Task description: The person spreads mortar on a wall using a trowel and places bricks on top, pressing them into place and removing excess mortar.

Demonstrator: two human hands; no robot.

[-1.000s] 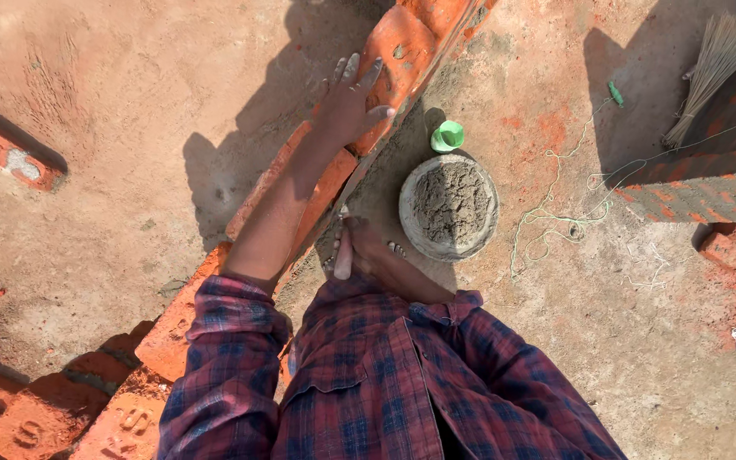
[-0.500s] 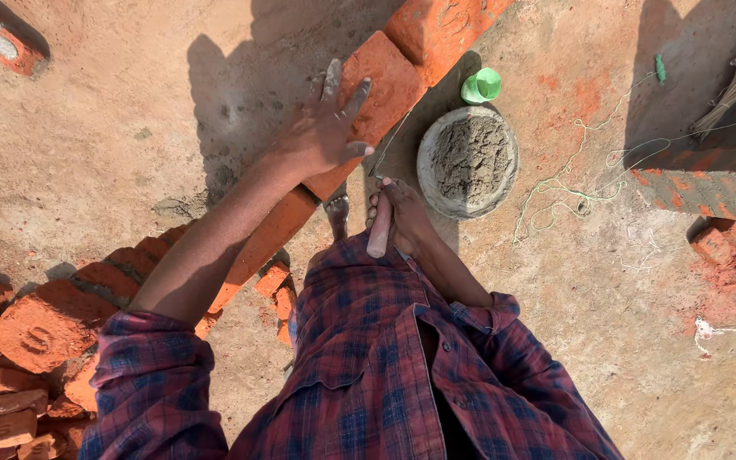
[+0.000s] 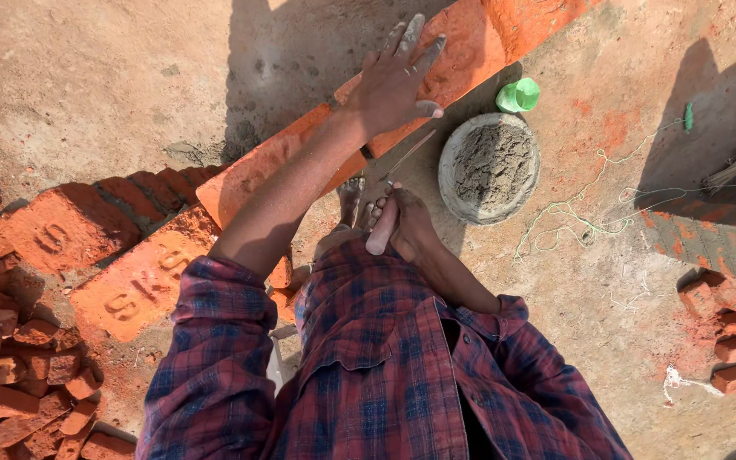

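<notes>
Brick row (image 3: pixel 436 77) runs far-right to near-left, near end hidden behind plaid sleeve. Brick heap at left edge cut off (count unclear). One mortar pan (image 3: pixel 489 168) right of row, full of grey mix. Left hand (image 3: pixel 393 81) flat on row, fingers spread, grasping nothing. Right hand (image 3: pixel 402 226) clenched on trowel (image 3: pixel 406 155) handle; blade thin, hard to make out. One green cup (image 3: pixel 518 95) beyond pan.

You get hard, bright sunlight from behind you; your shadow falls dark across ground (image 3: pixel 112 77) ahead. Orange brick faces glare slightly. Focus sharp throughout, mild wide-angle stretch near edges.
</notes>
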